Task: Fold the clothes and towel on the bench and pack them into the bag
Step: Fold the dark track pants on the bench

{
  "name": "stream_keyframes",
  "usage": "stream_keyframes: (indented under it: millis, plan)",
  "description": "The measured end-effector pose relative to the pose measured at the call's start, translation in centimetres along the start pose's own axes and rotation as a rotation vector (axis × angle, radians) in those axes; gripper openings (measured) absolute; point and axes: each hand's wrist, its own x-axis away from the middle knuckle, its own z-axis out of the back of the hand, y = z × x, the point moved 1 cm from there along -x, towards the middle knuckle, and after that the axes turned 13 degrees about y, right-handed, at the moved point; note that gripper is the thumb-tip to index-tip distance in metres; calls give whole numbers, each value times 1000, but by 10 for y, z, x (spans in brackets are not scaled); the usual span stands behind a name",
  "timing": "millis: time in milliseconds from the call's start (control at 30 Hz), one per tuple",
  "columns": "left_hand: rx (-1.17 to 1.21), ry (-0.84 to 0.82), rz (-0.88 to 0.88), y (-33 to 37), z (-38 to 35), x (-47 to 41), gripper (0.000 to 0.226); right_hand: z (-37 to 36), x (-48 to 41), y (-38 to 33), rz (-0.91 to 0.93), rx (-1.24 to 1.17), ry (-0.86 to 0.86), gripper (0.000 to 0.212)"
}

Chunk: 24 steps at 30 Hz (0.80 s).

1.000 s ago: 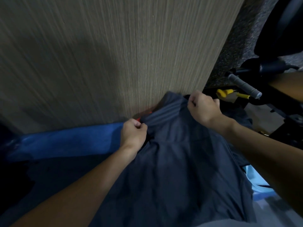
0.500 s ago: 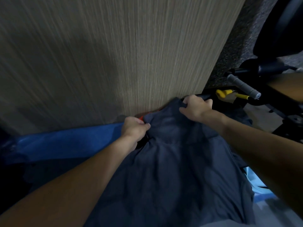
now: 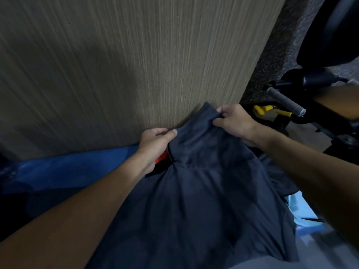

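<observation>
on my feed the garment (image 3: 194, 200) lies before me over the bench (image 3: 68, 167), its far edge against the upright panel (image 3: 136, 65) behind. the left hand (image 3: 155, 144) pinches that edge at its left end, the right hand (image 3: 235, 121) at its right. a handle bar (image 3: 283, 102) stands further right, apart.

Matt cloth garment (image 3: 204, 200); wood-grain wall (image 3: 116, 65)

Dark navy garment (image 3: 204, 200), collar upturned

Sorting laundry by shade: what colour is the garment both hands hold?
Dark navy blue garment, plain; head view.
</observation>
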Motion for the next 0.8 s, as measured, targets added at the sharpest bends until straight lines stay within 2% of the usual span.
stream_keyframes:
  millis: [100, 200, 300, 333, 433, 533, 600, 667, 733, 800]
  plan:
    - [-92, -50, -3, 1, 2, 0, 22, 1, 4, 2, 35, 5, -25, 24]
    - [-174, -92, -5, 1, 2, -1, 19, -3, 3, 5, -29, -54, -58, 15]
    - [-202, -83, -28, 1, 3, -2, 17, -9, 2, 3, -37, -4, -82, 39]
    - [-210, -82, -46, 2, 4, -2, 16, -12, 2, 2, -11, 30, -95, 40]
    - [-225, -84, -77, 3, 5, -1, 17, -14, -1, 1, 95, 164, -98, 30]
    - [-239, -82, -59, 3, 8, -1, 19, -15, -7, 5, 156, 314, -16, 20]
    - [-261, -102, -45, 4, 7, 0, 14, -15, -8, 8, 176, 247, 14, 4]
    - [-292, -127, -22, 3, 8, 2, 4, -13, -5, 11, 195, 123, -29, 18]
    - [-307, -125, -4, 0, 9, -1, 17, -11, -1, 10, 171, 80, -134, 16]
    - [-300, -88, 12, -2, 9, -2, 20, -8, -2, 13, 145, 235, -177, 23]
